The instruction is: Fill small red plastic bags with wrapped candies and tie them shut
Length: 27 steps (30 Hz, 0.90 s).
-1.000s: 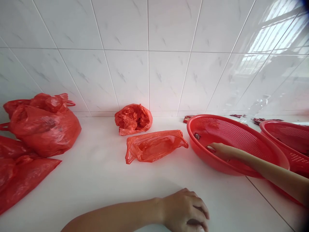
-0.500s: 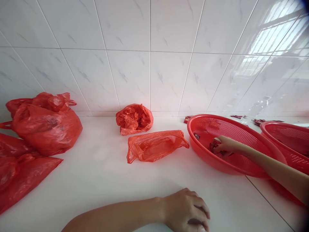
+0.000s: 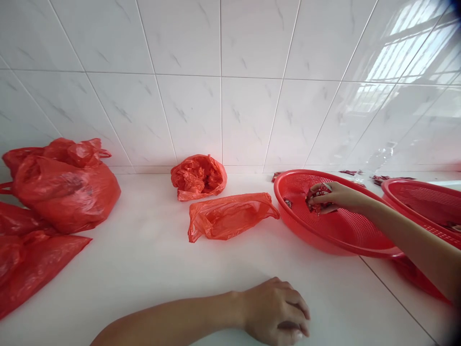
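Observation:
My right hand [image 3: 336, 196] is closed around small red wrapped packets [image 3: 321, 192] with white print, held over the red perforated plastic basket [image 3: 360, 230]. One more small packet [image 3: 288, 203] lies inside the basket at its left wall. The fingers partly cover the held packets, so their contents cannot be told. At the bottom of the view, my left hand [image 3: 275, 312] rests on the white counter [image 3: 154, 269]. Its fingers are curled, with a dark gap by the thumb and nothing visible in it. A flattened red plastic bag [image 3: 230, 218] lies beyond this hand, left of the basket.
A crumpled red bag [image 3: 198, 178] sits by the tiled wall [image 3: 194, 110]. Full red bags [image 3: 68, 187] stand at left. Another red basket [image 3: 421, 192] is at far right, with a clear bottle [image 3: 382, 156] and loose packets [image 3: 391, 179] behind.
My right hand has risen from the bottom of the basket with the packets, which now show more clearly. The left hand stays in place; the view has shifted slightly.

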Motion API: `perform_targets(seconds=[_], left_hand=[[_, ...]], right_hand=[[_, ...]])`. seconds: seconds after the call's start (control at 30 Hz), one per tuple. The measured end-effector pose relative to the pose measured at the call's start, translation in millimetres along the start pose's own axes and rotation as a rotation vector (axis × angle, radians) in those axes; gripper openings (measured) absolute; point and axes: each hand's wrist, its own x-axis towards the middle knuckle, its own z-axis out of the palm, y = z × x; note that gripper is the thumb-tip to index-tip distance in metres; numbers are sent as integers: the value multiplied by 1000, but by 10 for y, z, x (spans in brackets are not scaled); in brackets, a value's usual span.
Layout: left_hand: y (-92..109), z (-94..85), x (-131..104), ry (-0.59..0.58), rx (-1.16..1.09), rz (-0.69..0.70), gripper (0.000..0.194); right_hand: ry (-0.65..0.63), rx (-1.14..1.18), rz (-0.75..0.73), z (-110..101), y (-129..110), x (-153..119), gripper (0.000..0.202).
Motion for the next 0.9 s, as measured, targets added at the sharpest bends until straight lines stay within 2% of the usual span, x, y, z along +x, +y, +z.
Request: perform_targets(seconds=[0.1, 0.23, 0.33, 0.47, 0.6, 0.67, 0.8, 0.9], left_hand=[[6, -5, 1, -4, -6, 4, 17], [-9, 15, 0, -1, 15, 20, 17], [-18, 37, -13, 17, 48, 26, 19], [-8, 57, -37, 34, 78, 39, 18], [16, 70, -43, 58, 97, 43, 19], [27, 58, -39, 48, 118, 50, 20], [75, -115, -47, -17, 234, 61, 27], [175, -438, -114, 57, 441, -40, 26]], right_hand=[[-114, 215, -100, 143, -263, -145, 33], [-205, 246, -392, 488, -548, -248, 33], [-152, 157, -468, 741, -654, -154, 26], [-52, -31, -450, 931, -691, 90, 16], [163, -249, -465, 968, -665, 284, 19], [225, -274, -479, 952, -629, 344, 20], [197, -132, -443, 880, -558, 403, 17], [135, 124, -394, 811, -585, 371, 24]])
